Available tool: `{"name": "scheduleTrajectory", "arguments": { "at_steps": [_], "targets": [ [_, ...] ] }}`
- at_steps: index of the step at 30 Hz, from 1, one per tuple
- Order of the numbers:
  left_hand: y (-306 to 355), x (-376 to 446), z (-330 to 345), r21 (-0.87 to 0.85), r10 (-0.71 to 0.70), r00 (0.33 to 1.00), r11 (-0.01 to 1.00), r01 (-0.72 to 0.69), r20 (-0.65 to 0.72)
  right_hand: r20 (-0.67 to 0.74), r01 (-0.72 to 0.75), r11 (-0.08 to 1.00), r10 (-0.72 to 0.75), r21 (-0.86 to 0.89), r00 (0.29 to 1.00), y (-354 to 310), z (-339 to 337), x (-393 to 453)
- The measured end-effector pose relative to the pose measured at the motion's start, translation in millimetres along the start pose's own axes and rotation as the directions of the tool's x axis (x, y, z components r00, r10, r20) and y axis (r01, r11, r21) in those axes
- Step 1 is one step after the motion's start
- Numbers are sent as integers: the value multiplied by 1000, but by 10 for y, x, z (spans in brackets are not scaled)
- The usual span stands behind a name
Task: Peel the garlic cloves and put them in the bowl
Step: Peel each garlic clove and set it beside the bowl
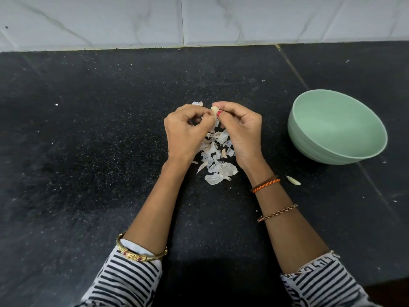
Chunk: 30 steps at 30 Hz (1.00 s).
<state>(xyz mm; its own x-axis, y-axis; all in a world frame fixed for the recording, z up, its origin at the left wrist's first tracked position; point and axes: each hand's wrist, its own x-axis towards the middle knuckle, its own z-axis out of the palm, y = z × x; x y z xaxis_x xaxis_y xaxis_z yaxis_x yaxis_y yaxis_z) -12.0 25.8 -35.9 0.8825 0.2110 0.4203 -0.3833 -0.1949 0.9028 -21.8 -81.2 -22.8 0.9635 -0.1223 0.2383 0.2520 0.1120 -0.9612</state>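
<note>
Both hands meet over the middle of the black speckled worktop [88,151], raised a little above it. The right hand [240,134] has its fingers [223,106] curled over a garlic clove [214,111], with the thumb pressed against the clove from below, so the clove sits pinched at the fingertips. The left hand [184,131] comes in from the other side, its thumb and forefinger closed together right against the clove's edge, seemingly nipping at the skin; the other fingers of that hand are curled in toward the palm.

Directly under the fingers and back toward the wrists lies a heap of peeled skins [218,156], thin white flakes spread loosely on the worktop between the two hands. One more flake [197,103] shows just beyond the left fingertips. Among the skins, near the right palm, lies a small pale piece [223,153] that may be another clove, though it cannot be told for sure.

A second clove [293,180] lies on the worktop beside the right wrist, on its outer side, apart from the heap. Farther out on the same side, well apart from the fingers, stands a pale green bowl [309,138]; what can be seen of its inside shows nothing in it.

The right forearm wears an orange-and-brown thread band [265,185] and a chain bracelet [277,212]; the left wears a gold bangle [141,254] at the striped sleeve [124,282]. White tiles [199,21] back the worktop.
</note>
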Motion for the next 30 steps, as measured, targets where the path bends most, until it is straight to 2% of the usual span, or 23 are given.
{"name": "scheduleTrajectory", "arguments": {
  "at_steps": [3, 7, 21, 26, 30],
  "targets": [
    [19, 1, -8, -103, -87, 996, 991, 87, 14, -22, -29, 999, 30, 45, 999, -8, -7, 3],
    [37, -13, -17, -133, -79, 995, 987, 86, 60, -24, -31, 999, 32, 35, 999, -1, -15, 10],
    [-21, -1, -35, -24, -24, 999, 999, 25, 47, 9, 37, 996, -36, -77, 999, 65, -41, 28],
    [-17, 9, -33, -23, -56, 998, 998, 56, 20, 6, 43, 996, -42, -80, 999, 66, -50, 29],
    [15, 9, -43, -60, -84, 995, 994, 87, 53, 3, 21, 998, -21, -53, 1000, 64, -57, 34]
  ]
}}
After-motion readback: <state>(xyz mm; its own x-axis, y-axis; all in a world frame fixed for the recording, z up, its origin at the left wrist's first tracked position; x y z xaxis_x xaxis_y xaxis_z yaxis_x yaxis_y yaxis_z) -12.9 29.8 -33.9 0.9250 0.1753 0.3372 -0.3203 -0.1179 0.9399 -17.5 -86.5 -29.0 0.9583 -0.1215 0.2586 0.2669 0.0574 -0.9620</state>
